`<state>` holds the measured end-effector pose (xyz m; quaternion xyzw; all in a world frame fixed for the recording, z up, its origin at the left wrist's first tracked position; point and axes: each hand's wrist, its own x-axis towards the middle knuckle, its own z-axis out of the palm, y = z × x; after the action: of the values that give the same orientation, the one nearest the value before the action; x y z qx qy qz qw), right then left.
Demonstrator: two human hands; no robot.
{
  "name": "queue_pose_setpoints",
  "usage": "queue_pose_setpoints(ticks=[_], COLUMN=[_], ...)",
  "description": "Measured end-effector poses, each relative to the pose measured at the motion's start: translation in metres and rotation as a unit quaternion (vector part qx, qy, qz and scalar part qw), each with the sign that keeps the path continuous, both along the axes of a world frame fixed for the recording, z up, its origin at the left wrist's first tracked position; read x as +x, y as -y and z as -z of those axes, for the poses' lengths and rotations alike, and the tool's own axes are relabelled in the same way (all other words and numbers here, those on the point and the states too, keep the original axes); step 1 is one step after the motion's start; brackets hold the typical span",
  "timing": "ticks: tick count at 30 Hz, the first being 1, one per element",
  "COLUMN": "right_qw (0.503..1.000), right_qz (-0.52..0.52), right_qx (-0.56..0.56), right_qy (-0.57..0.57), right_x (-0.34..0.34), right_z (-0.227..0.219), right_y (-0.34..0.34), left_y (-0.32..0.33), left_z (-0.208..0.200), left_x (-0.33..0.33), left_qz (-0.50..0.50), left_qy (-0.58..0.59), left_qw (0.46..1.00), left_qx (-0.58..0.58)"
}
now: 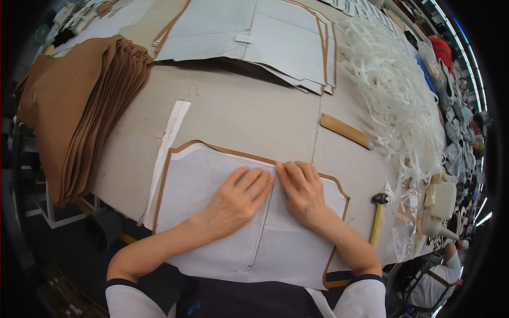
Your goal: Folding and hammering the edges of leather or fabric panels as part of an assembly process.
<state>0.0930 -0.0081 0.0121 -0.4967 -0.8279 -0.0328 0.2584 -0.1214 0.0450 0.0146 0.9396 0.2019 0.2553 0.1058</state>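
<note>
A garment panel (212,175) with a pale grey-white backing and brown edges lies flat in front of me, running over the table's near edge toward my body. A seam runs down its middle, and a white strip follows parts of its top edge. My left hand (236,204) rests on the panel left of the seam, its fingers stretched out close together. At the top edge, just right of the seam, my right hand (301,193) has its fingers bent over the brown border, which it seems to grip. Its thumb is mostly hidden.
At left hangs a thick stack of brown pieces (79,116); more backed panels (212,32) lie at the far side. Right are a tangle of white tape (389,79), a wooden bar (345,131), a yellow-handled hammer (377,222) and a bottle (441,204). A person (435,283) sits beyond.
</note>
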Motion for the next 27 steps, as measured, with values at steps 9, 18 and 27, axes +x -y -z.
queue_pose_setpoints(ticks=[9, 18, 27], right_qw=[0.982, 0.923, 0.94], right_qz=[-0.009, -0.095, -0.143], right_qx=[-0.09, -0.353, -0.261], right_qy=[-0.163, -0.119, -0.166], right_x=[-0.063, -0.125, -0.125], right_z=[-0.014, -0.025, -0.004], right_y=[-0.082, -0.153, -0.148], left_y=[0.003, -0.016, -0.02], left_z=[-0.014, -0.001, 0.004], left_x=[-0.085, -0.128, -0.128], left_qz=[-0.121, -0.247, -0.249], left_qy=[0.053, 0.025, 0.006], left_qw=[0.991, 0.967, 0.967], left_qx=[-0.006, 0.057, 0.05])
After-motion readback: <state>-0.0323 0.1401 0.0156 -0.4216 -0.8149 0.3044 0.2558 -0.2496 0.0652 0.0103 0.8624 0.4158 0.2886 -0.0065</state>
